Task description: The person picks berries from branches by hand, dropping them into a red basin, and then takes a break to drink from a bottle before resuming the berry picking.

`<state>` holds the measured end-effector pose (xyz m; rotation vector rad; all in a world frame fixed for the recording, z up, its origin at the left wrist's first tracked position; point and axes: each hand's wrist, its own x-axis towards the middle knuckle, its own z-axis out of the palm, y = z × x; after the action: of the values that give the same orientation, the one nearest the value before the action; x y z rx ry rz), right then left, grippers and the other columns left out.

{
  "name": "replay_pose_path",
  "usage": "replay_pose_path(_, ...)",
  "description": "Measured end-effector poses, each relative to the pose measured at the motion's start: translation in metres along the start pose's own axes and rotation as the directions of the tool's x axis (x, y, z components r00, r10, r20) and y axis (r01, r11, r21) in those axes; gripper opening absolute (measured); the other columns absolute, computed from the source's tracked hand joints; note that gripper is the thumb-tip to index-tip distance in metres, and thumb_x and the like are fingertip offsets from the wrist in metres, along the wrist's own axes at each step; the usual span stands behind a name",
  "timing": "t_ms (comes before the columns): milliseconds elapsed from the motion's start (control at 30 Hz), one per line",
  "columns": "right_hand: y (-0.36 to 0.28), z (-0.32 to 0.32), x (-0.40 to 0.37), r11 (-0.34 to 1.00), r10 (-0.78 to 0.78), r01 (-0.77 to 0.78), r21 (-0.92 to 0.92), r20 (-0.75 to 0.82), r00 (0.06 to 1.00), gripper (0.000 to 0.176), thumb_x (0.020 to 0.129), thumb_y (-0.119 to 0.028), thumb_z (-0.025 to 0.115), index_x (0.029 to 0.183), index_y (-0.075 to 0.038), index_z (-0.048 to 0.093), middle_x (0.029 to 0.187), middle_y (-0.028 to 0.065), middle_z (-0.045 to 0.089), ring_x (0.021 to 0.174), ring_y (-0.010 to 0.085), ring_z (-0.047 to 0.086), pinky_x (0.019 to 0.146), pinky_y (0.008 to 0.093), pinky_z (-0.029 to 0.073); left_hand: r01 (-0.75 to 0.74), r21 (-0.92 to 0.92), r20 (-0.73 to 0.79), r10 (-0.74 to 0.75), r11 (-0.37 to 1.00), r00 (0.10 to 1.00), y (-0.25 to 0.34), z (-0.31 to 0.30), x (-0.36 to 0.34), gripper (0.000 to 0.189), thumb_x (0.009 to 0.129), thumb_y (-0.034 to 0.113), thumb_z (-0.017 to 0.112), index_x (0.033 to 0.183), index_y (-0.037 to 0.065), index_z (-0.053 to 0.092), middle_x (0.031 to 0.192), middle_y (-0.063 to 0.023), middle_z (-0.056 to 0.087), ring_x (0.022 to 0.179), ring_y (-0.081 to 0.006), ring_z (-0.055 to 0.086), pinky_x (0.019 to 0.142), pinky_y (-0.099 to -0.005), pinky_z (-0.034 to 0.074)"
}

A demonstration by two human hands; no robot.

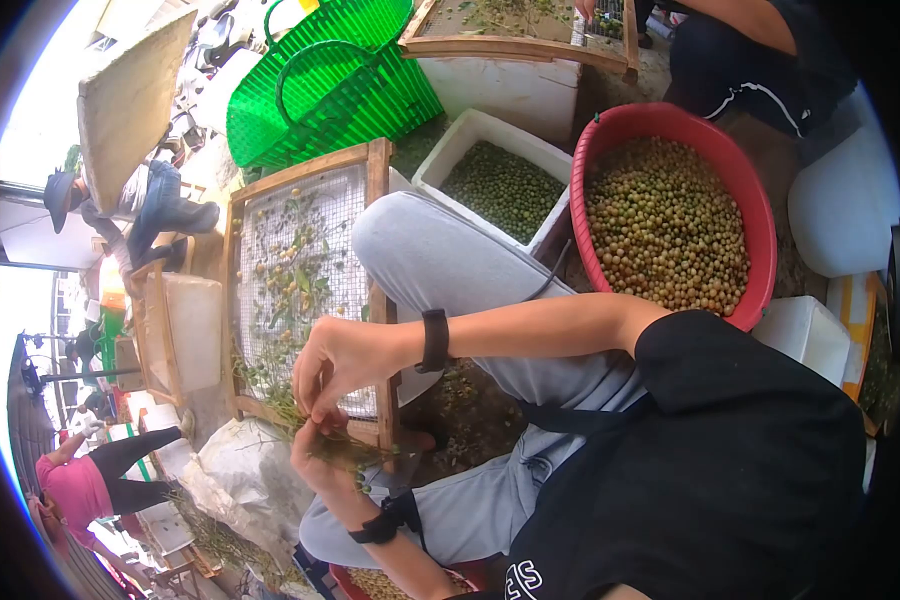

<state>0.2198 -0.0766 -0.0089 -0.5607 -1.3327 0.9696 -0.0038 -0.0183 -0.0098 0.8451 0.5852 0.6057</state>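
My left hand (322, 466) is closed around a thin leafy sprig (358, 455) with small green berries dangling from it. Close against it, my right hand (355, 357) has its thumb and fingers pinched together at the stems, the fingertips of both hands nearly touching. What exactly the right fingers pinch is too small to make out. Both hands are over the near edge of a wood-framed wire mesh screen (378, 205). Loose berries, leaves and twigs (305, 280) lie scattered on the mesh.
A white foam box (450, 140) of green berries and a red tub (765, 235) of yellowish berries stand beside my right leg. Beyond is a green basket (320, 95). Another person's hand (585, 8) is at a second screen (490, 47). Other people are farther off.
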Motion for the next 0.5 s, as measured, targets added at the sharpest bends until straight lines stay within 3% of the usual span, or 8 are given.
replay_pose_path(67,0.005,0.0,0.001,0.998,0.009,-0.011,0.056,0.042,0.999,0.01,0.074,-0.001,0.076,0.083,0.002,0.073,0.082,0.0068,0.072,0.071,0.011,0.067,0.063,0.0226,0.053,0.003,0.018,-0.012,-0.003,1.0,1.0,0.001,-0.001,-0.001,0.024,0.091,0.015,0.051,0.102,-0.006,0.057,0.094,-0.009,0.057,0.098,-0.0233,0.057,0.086,-0.0373,0.045)
replay_pose_path(167,-0.003,-0.005,0.001,0.991,0.087,-0.097,0.097,0.101,0.991,0.009,0.074,-0.001,0.076,0.082,0.002,0.073,0.077,0.006,0.072,0.069,0.01,0.066,0.062,0.0218,0.051,0.002,0.089,-0.324,0.027,0.996,0.946,0.0,0.035,-0.004,0.018,0.08,0.01,0.057,0.085,-0.007,0.058,0.078,-0.0108,0.054,0.082,-0.0251,0.055,0.081,-0.0367,0.043)
replay_pose_path(367,-0.009,-0.012,-0.001,0.985,0.132,-0.147,0.087,0.159,0.978,0.007,0.075,-0.002,0.075,0.081,0.001,0.072,0.073,0.004,0.071,0.065,0.0096,0.065,0.061,0.0225,0.05,-0.001,0.115,-0.264,0.031,0.993,0.964,-0.003,0.031,-0.002,0.018,0.079,0.01,0.057,0.086,-0.007,0.059,0.078,-0.0115,0.056,0.08,-0.0259,0.056,0.079,-0.0369,0.045)
replay_pose_path(500,0.001,-0.002,-0.003,0.991,0.024,-0.022,-0.131,0.014,1.0,0.01,0.072,-0.003,0.075,0.08,0.002,0.07,0.073,0.0066,0.07,0.065,0.0134,0.066,0.062,0.025,0.051,-0.031,0.07,-0.423,0.058,0.997,0.904,-0.006,0.032,0.004,0.019,0.082,0.011,0.058,0.09,-0.006,0.059,0.082,-0.0109,0.059,0.081,-0.0245,0.06,0.079,-0.0366,0.048)
